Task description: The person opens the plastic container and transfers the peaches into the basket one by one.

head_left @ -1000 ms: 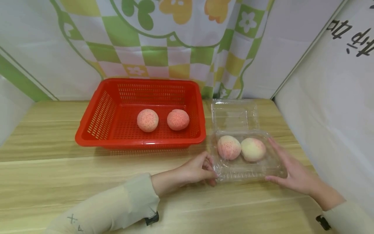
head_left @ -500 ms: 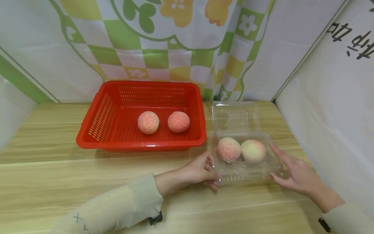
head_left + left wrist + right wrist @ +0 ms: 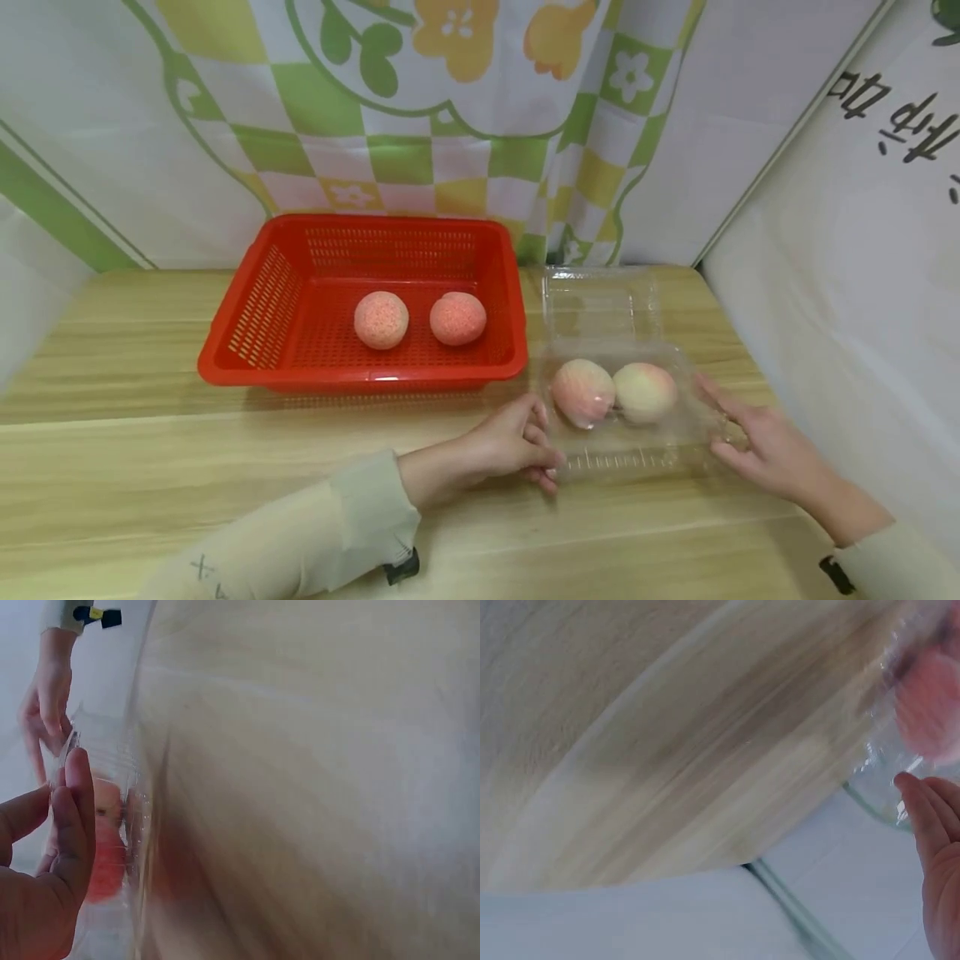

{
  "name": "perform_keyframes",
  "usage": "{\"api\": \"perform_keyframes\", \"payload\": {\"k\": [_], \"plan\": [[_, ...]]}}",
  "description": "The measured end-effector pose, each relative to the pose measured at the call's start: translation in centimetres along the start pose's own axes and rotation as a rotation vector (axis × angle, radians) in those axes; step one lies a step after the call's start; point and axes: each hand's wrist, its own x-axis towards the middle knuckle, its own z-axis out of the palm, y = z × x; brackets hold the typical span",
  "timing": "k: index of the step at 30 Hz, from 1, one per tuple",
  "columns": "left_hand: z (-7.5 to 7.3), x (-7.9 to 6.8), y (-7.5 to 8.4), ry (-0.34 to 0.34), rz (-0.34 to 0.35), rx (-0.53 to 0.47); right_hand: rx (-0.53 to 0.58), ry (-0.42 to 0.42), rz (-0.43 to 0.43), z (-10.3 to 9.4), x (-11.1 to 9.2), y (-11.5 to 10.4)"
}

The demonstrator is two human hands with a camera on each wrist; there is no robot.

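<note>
A clear plastic clamshell box [image 3: 607, 460] lies at the right of the table with its lid [image 3: 600, 304] folded back behind it. Inside are two pink-and-cream peaches, one on the left [image 3: 582, 393] and a paler one on the right [image 3: 645, 392]. My left hand [image 3: 502, 442] pinches the box's front left corner between thumb and fingers; the left wrist view shows the thin rim [image 3: 73, 741] there. At the box's right edge, my right hand [image 3: 776, 450] has its fingers spread from the thumb. In the right wrist view its fingertips [image 3: 904, 780] are right at the plastic.
Left of the box stands a red perforated basket [image 3: 360, 380] holding two pinker peaches, one near its middle [image 3: 381, 320] and one at its right [image 3: 457, 318]. A checkered curtain [image 3: 405, 158] hangs behind. White sheeting [image 3: 847, 275] closes off the right side.
My right hand has slid slightly to the right along the box's edge, its thumb drawn back from the front rim. The left hand keeps its pinch. The head view has tilted up a little.
</note>
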Motion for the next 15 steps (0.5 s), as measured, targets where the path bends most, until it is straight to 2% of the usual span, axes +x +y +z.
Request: {"api": "perform_keyframes", "payload": {"k": [3, 7, 15], "plan": [[-0.19, 0.15, -0.25, -0.002, 0.018, -0.013, 0.005, -0.003, 0.006, -0.65, -0.24, 0.29], [-0.22, 0.26, -0.56, -0.005, 0.013, -0.04, -0.055, -0.009, 0.01, -1.05, -0.21, 0.47], [-0.15, -0.15, -0.42, 0.017, 0.006, -0.064, -0.072, 0.065, 0.047, -1.16, 0.38, 0.47]]}}
